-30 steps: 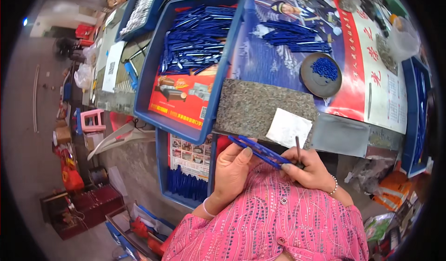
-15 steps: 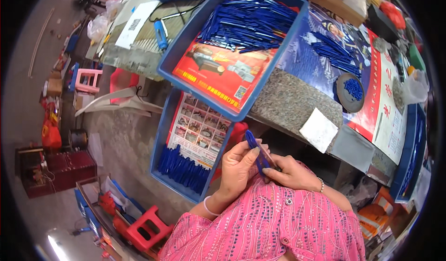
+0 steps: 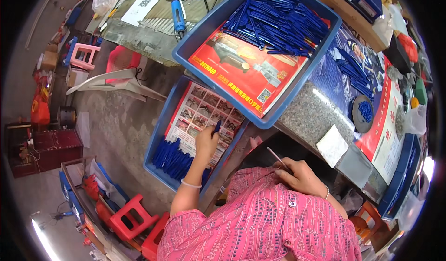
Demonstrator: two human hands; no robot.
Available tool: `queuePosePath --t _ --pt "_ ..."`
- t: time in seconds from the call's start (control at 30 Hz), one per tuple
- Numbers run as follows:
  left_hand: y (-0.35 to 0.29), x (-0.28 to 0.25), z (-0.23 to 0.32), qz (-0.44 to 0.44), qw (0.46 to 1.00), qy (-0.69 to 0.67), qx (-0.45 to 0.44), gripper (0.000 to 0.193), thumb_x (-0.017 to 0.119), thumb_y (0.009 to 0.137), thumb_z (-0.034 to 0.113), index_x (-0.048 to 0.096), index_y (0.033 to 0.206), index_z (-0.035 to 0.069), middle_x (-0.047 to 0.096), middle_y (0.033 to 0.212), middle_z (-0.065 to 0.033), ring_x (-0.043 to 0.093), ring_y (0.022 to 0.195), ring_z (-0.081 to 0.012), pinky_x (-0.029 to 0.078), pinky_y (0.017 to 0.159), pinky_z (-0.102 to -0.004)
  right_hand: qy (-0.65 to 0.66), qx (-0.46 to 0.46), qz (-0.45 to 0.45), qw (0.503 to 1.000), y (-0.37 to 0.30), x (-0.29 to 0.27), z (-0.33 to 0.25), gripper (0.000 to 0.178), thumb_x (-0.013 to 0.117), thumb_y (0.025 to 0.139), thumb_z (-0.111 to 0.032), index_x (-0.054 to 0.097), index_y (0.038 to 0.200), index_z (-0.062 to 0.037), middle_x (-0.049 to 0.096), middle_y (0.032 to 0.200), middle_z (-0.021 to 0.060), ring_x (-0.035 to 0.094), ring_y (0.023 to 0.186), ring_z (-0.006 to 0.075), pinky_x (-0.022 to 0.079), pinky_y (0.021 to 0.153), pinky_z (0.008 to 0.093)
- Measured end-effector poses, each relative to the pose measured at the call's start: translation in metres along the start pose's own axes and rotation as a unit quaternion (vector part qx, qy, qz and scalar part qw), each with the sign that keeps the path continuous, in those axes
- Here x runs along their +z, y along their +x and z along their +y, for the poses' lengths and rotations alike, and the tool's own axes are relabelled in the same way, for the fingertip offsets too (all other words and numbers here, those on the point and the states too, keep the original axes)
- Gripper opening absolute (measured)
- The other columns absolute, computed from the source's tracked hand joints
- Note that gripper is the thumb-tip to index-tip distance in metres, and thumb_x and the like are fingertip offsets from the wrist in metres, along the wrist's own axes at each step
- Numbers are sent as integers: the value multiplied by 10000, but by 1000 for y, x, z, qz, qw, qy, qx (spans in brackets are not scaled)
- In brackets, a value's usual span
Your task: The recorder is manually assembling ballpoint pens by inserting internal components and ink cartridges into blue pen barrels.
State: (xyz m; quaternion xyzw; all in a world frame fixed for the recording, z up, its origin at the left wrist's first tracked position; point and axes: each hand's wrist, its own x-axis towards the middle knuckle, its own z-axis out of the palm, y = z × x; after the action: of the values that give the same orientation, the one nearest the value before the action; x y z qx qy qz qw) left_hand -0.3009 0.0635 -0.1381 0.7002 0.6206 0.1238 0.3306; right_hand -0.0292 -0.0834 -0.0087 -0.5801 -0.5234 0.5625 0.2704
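My left hand [image 3: 207, 142] is over the lower blue tray [image 3: 160, 121], its fingers closed on a slim blue piece [image 3: 217, 126] whose end sticks up past them. Under and beside that wrist, a row of similar slim blue pieces [image 3: 173, 161] lies in the tray's near end, on printed paper. My right hand [image 3: 302, 177], close to my lap, grips a thin, pale, rod-like tool [image 3: 276, 156] pointing up and to the left. Its lower end is hidden in the fingers, and I cannot tell its exact kind.
A larger blue tray [image 3: 195, 83] with a heap of slim blue strips [image 3: 276, 21] overhangs the table edge. To its right are a round dish [image 3: 361, 113] of small blue parts, more blue strips [image 3: 355, 72] and a white paper [image 3: 332, 145]. A blue-handled tool [image 3: 178, 15] lies left.
My left hand has moved left, away from my right hand, and over the lower tray with a blue piece. My right hand stays near my lap, its rod now in plain sight. The view has shifted.
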Motion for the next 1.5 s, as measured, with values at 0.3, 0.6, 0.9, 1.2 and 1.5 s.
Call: queuePosePath --t 0.3,0.6,0.9,1.2,1.5 --pt "40 64 8 -87 982 119 117 273 562 742 128 584 998 35 613 859 -218 596 833 -384 489 744 -448 -27 26 -11 999 -1 -27 -2 251 586 853 -205 560 971 15 575 711 209 598 652 349 445 575 376" --pt "46 76 8 -66 979 165 97 366 591 749 196 552 1057 3 603 969 -249 595 886 -379 481 787 -453 21 50 24 998 -30 -51 13 258 585 864 -233 559 973 0 576 695 184 593 629 312 441 576 356" --pt "0 11 33 28 973 148 174 174 579 796 161 643 791 -1 618 740 -215 589 681 -389 456 623 -441 130 32 96 986 -94 -104 18 245 575 869 -185 584 1023 6 653 782 103 632 718 165 483 647 279" --pt "-52 -5 313 -254 916 -82 301 120 597 798 -3 630 910 -28 629 818 -130 623 743 -186 479 658 -285 298 -3 316 901 -147 -124 51 140 484 878 -71 582 910 23 634 714 69 526 526 70 415 482 203" --pt "98 187 444 -80 825 36 559 214 606 763 86 621 969 30 596 1040 -147 551 977 -324 444 839 -390 278 3 329 903 -183 -108 59 170 522 879 -110 583 926 42 632 718 42 527 592 59 441 555 222"
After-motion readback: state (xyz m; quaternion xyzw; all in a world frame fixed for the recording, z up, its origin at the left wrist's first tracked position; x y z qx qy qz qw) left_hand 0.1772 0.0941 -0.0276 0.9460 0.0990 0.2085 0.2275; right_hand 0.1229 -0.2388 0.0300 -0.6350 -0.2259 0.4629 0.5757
